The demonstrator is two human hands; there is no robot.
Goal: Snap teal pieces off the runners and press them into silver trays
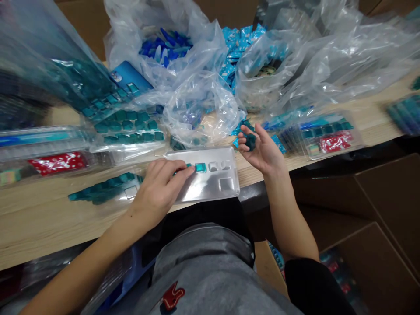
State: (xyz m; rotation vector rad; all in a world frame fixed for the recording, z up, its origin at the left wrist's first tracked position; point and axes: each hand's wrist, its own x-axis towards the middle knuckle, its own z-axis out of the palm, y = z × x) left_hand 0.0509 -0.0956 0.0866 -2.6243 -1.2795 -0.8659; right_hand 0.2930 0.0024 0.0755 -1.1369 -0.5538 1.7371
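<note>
A clear plastic blister tray (203, 188) lies at the table's front edge, with a row of small square wells. One teal square gem (200, 167) sits in a well, and the two wells to its right hold none. My left hand (159, 186) reaches over the tray's left part, thumb and fingertips pinched on another teal square gem (188, 166), mostly covered by the fingers. To the tray's right, my right hand (262, 151) is raised palm up, fingers curled around several dark teal gems (250, 141).
Left of the tray lies a pile of teal gems (110, 186). Filled blister packs (328, 135) stand to the right, more (55, 148) to the left. Behind are open plastic bags (203, 100), blue pen-like pieces (166, 43) and light-blue packets (241, 41). Cardboard boxes (387, 188) stand below right.
</note>
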